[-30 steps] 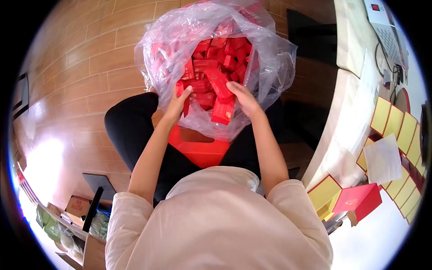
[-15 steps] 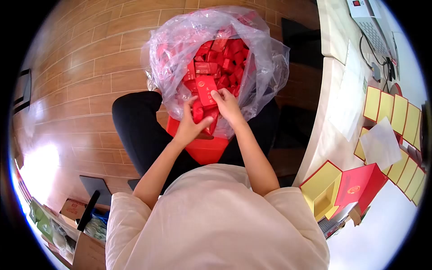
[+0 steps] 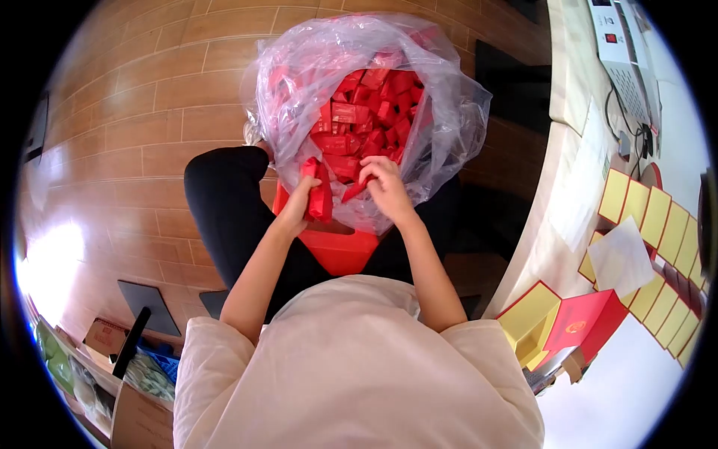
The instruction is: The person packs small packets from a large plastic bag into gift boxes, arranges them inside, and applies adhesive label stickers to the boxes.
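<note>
With the left hand [image 3: 298, 200] closed round a red packet [image 3: 321, 200] and the right hand [image 3: 387, 191] pinching a slim red piece [image 3: 357, 188], grip lightly by the edges, just inside the near edge of the clear plastic bag [image 3: 458, 123], beside heaped red packets [image 3: 374, 112]. Cannot tell the left-hand count, the print, or the heap's depth beneath film.

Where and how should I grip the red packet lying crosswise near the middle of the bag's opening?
I'd reach straight down through the clear bag's opening and pinch the packet across its middle, by the long edges: it seems to lie broad face up, with other packets crowding around it.
</note>
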Demonstrator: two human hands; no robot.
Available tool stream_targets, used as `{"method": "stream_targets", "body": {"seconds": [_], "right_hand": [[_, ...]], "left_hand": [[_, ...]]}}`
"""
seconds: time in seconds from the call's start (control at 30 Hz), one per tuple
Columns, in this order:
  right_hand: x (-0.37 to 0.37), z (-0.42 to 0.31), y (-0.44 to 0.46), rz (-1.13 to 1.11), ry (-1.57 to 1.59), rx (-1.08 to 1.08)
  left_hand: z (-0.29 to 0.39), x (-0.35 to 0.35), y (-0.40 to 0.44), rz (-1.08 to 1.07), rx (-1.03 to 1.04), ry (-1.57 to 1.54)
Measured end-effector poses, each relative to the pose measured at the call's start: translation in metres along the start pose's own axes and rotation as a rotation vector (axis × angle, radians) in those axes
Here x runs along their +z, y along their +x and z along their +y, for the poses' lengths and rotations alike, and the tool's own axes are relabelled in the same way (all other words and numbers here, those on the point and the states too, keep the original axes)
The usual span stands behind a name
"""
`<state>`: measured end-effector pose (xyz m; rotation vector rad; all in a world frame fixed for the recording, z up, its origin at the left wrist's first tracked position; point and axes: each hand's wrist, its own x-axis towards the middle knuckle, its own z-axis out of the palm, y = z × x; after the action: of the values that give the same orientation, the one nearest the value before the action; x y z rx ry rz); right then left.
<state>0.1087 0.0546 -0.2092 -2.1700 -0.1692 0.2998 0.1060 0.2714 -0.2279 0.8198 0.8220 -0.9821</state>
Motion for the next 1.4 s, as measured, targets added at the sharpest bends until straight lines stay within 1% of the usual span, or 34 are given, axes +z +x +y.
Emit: {"method": "stream_targets", "body": {"seconds": [0.03,0.07,0.13,0.17,0.2,0.27,0.3,0.33,0.4,0.43,0.47,0.5,0.53,0.6,0.63,0.7,0.73,0.8,0.83,0.87,0.93,0.97,1.0,1.03,1.07,1.13,1.17,1.2,1.27,1.3,1.33,1.4], "right_hand": [[0.005,-0.005,-0.001,-0.021,-0.053,-0.068],[0.012,-0.010,0.000,-0.030,-0.054,-0.065],[0.028,-0.020,0.004,-0.055,0.022,-0.126],[0.037,-0.021,0.006,-0.064,0.051,-0.070],[0.041,-0.020,0.012,-0.076,0.054,-0.067],[0.049,-0.014,0.026,0.055,0.530,0.240],[0.058,0.006,0.033,0.078,0.569,0.298],[0.064,0.025,0.046,0.127,0.628,0.436],[0.075,0.064,0.069,0.100,0.211,0.487],[0.086,0.087,0.078,0.090,0.215,0.491],[0.098,0.110,0.086,0.073,0.000,0.419],[0.101,0.113,0.095,0.054,-0.212,0.342],[0.104,0.116,0.102,0.045,-0.206,0.343],[0.109,0.113,0.113,-0.233,-0.236,0.493],[0.109,0.107,0.113,-0.236,-0.230,0.494],[0.111,0.100,0.106,-0.429,-0.430,0.579],[0.110,0.100,0.100,-0.422,-0.429,0.584],[0.109,0.101,0.086,-0.353,-0.303,0.665],[0.108,0.101,0.075,-0.169,-0.276,0.589],[0.101,0.104,0.067,-0.154,-0.282,0.592],[0.068,0.093,0.054,0.045,-0.104,0.626],[0.048,0.081,0.047,0.056,0.035,0.786],[0.034,0.069,0.034,0.081,0.022,0.782],[0.022,0.059,0.019,0.196,0.266,0.802],[0.013,0.049,0.004,0.308,0.514,0.805],[0.014,0.038,-0.018,0.295,0.804,0.886],[0.020,0.041,-0.031,0.185,0.652,0.718],[0.027,0.030,-0.040,0.138,0.504,0.622],[0.031,-0.012,-0.052,0.221,0.180,0.593],[0.028,-0.021,-0.058,0.287,-0.017,0.352],[0.022,-0.033,-0.063,0.300,-0.015,0.335],[0.009,-0.057,-0.074,0.216,0.168,0.336]], "left_hand": [[0.004,0.001,-0.003,-0.082,-0.076,0.102],[0.002,0.005,-0.002,-0.081,-0.080,0.094],[-0.004,0.021,0.000,-0.143,-0.030,0.080],[-0.001,0.023,0.000,-0.132,-0.058,0.023],[-0.001,0.019,0.004,-0.126,-0.062,0.012],[-0.002,0.007,0.012,-0.165,-0.149,-0.087],[0.007,0.008,0.008,-0.161,-0.146,-0.144],[0.004,0.005,0.017,-0.149,-0.154,-0.153],[-0.006,0.001,0.040,-0.011,0.145,-0.096],[-0.002,0.004,0.039,0.000,0.101,-0.173],[-0.001,0.008,0.038,0.008,0.097,-0.178],[-0.002,0.011,0.038,0.064,0.129,-0.152],[-0.002,0.013,0.039,0.121,0.162,-0.124],[-0.003,0.009,0.044,0.135,0.176,-0.172],[-0.004,0.007,0.047,0.169,0.191,-0.172],[-0.005,0.005,0.055,0.197,0.205,-0.166],[-0.005,0.002,0.057,0.205,0.207,-0.147],[-0.004,0.003,0.058,0.202,0.210,-0.120],[-0.003,0.006,0.056,0.240,0.289,-0.072],[-0.001,0.010,0.054,0.273,0.371,-0.025],[-0.007,0.008,0.061,0.226,0.398,0.011],[-0.007,0.011,0.060,0.196,0.421,0.043],[-0.007,0.016,0.058,0.164,0.446,0.075],[-0.006,0.020,0.054,0.064,0.384,0.004],[-0.007,0.026,0.048,0.038,0.393,0.006],[-0.008,0.040,0.029,-0.094,0.367,0.122],[-0.011,0.048,0.018,-0.110,0.342,0.182],[-0.015,0.054,0.008,-0.122,0.358,0.183],[-0.022,0.061,-0.011,-0.187,0.314,0.245],[-0.026,0.056,-0.016,-0.212,0.331,0.251],[-0.028,0.054,-0.025,-0.238,0.349,0.257],[-0.035,0.049,-0.049,-0.309,0.449,0.331]]}}
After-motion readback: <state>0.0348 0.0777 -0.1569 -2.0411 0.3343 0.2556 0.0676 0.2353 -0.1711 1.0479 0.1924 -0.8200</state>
